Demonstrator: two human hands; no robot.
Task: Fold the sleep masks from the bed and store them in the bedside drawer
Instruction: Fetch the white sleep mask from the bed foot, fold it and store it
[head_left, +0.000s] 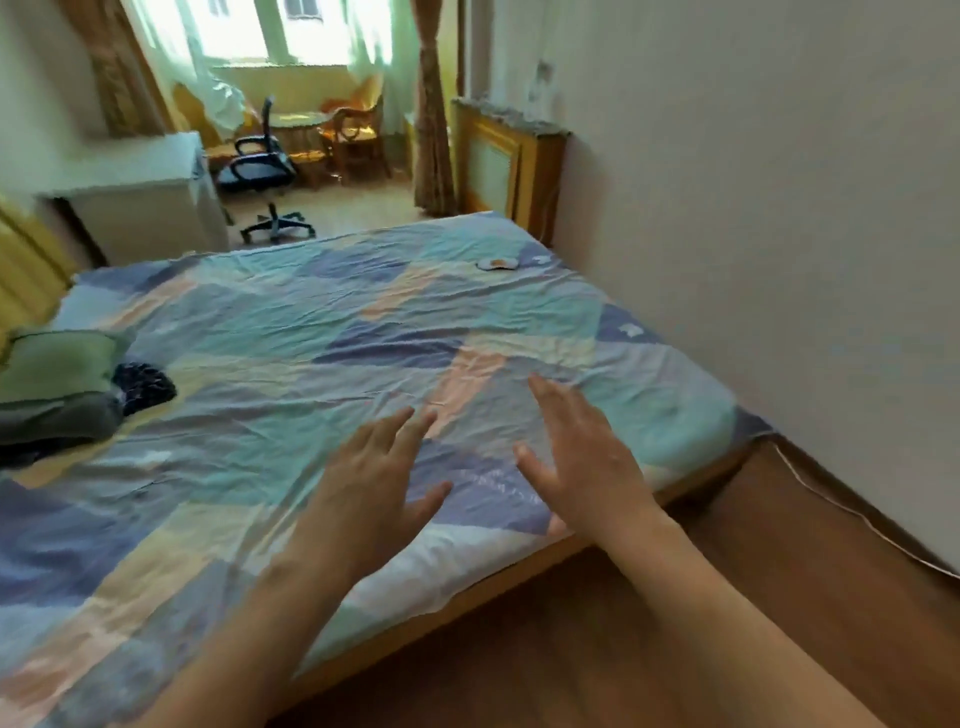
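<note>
Both hands, left hand and right hand, hover spread and empty over the patchwork-sheeted bed. A small white-and-orange fabric sleep mask lies near the far edge; likely soft, light, best pinched mid-body.

The sleep mask near the far right corner of the bed is too small to tell its shape or whether it is folded; only a pale patch with an orange spot shows. A second pale speck just beside it cannot be identified. At the left edge of the frame, the green pillow and dark bedding are cut off. Both forearms run out of the bottom edge. The whole view is soft and blurred.
</note>
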